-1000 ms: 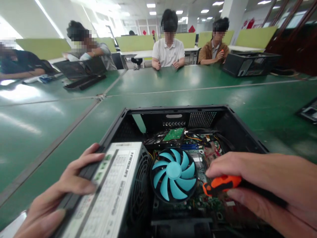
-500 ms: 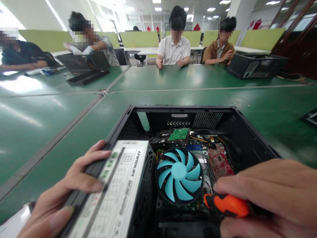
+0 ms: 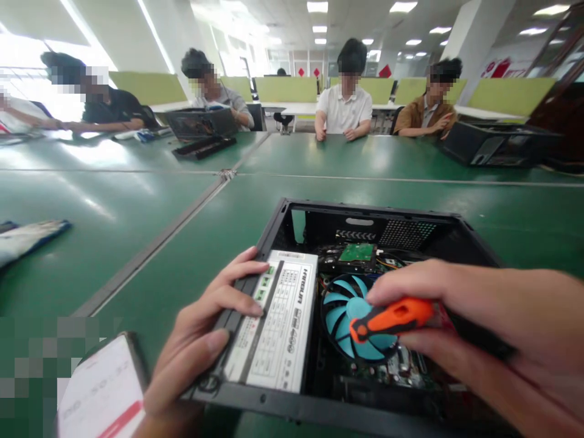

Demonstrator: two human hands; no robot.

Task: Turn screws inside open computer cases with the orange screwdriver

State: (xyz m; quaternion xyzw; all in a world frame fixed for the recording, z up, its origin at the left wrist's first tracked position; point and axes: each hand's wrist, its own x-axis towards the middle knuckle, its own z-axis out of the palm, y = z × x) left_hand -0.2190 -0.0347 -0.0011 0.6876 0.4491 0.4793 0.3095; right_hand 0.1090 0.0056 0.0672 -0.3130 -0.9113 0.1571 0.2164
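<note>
An open black computer case (image 3: pixel 365 404) lies on the green table in front of me. My left hand (image 3: pixel 201 322) grips its left edge, fingertips resting on the white-labelled power supply (image 3: pixel 285 322). In my right hand (image 3: pixel 493 316) is a screwdriver with an orange and black handle (image 3: pixel 401 317), held above the cooling fan (image 3: pixel 335 316) with its turquoise blades. I cannot make out the screwdriver's shaft. Behind the fan sits a drive with a green circuit board (image 3: pixel 357 251). My right hand hides much of the case's right side.
A phone-like device with a lit white screen (image 3: pixel 104 389) lies at lower left. Farther left is a white and blue cloth item (image 3: pixel 31 238). Across the table (image 3: pixel 182 207) several people sit, with other black computer cases (image 3: pixel 203 123) before two of them.
My right hand has lifted the screwdriver from the fan's right side to above the fan. The view has shifted left and back, so the case's near edge and the lit device show more.
</note>
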